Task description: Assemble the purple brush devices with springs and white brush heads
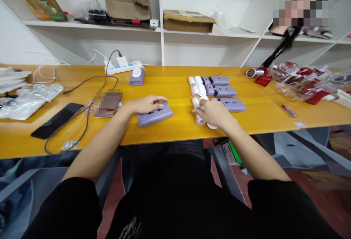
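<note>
On a workbench (170, 93), a left hand (146, 104) rests on a plastic housing (155, 115), while a right hand (212, 113) lies over cylindrical parts (196, 103). Further housings (221, 91) stand in rows just right of those parts. A smartphone (57, 121) lies at left, plastic-wrapped packs (298, 80) at right, and a power strip (122, 65) along the far edge, below shelves (90, 27).
</note>
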